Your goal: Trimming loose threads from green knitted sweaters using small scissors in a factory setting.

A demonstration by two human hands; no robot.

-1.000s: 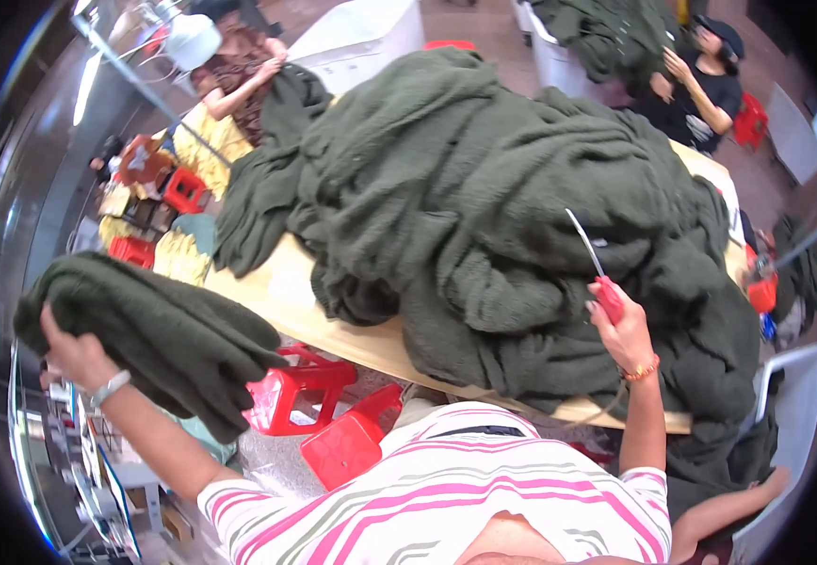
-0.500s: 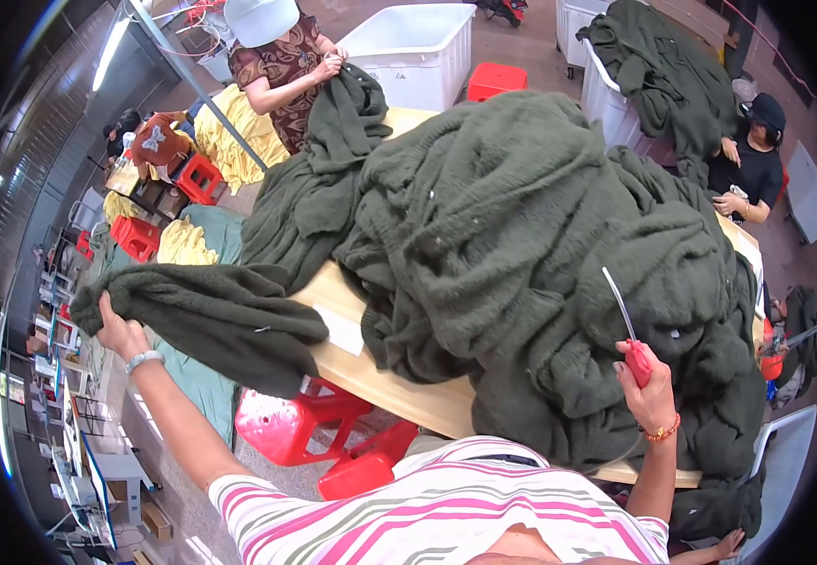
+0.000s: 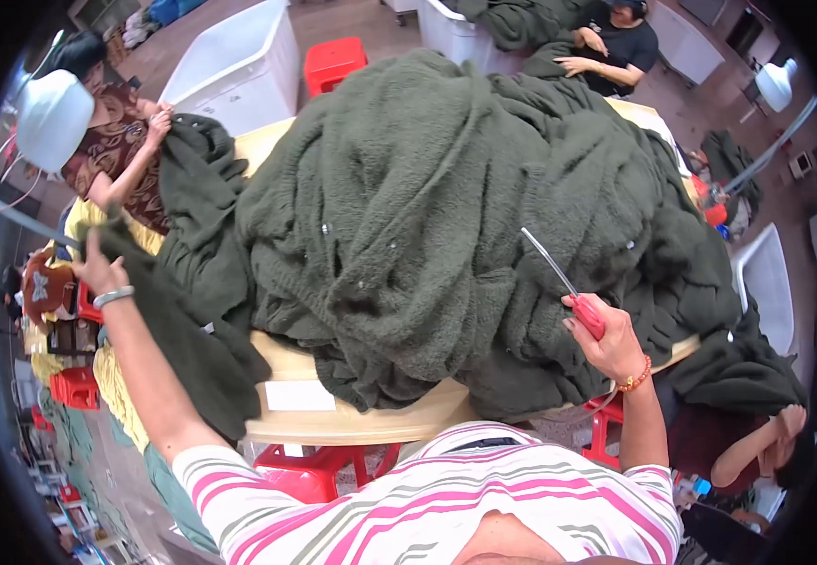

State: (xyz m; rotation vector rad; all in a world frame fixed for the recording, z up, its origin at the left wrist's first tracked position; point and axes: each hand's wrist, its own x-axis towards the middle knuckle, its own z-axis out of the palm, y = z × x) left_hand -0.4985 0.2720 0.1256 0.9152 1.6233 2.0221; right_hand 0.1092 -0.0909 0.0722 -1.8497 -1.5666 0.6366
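My left hand [image 3: 102,266] is raised at the left, its fingers closed on a dark green fleecy garment [image 3: 196,353] that hangs down over the table's left end. In my right hand [image 3: 604,341] is a red-handled tool [image 3: 589,318] with a long thin metal shaft; its exact kind I cannot make out. The shaft points up and left, in front of a large heap of dark green fleecy garments [image 3: 408,198]. A thin cord [image 3: 599,407] shows below my right wrist. Small pale specks dot the heap.
The heap covers most of a light wooden table [image 3: 399,414] with a white paper [image 3: 300,395] at its front edge. Co-workers handle green cloth at far left, far right and near right. A white bin [image 3: 239,71], red stools [image 3: 333,64] and a lamp [image 3: 53,118] stand around.
My view has turned left to right, so the heap now sits nearer the middle. My left hand has lifted the garment, which now hangs more steeply. The right hand still holds the red-handled tool.
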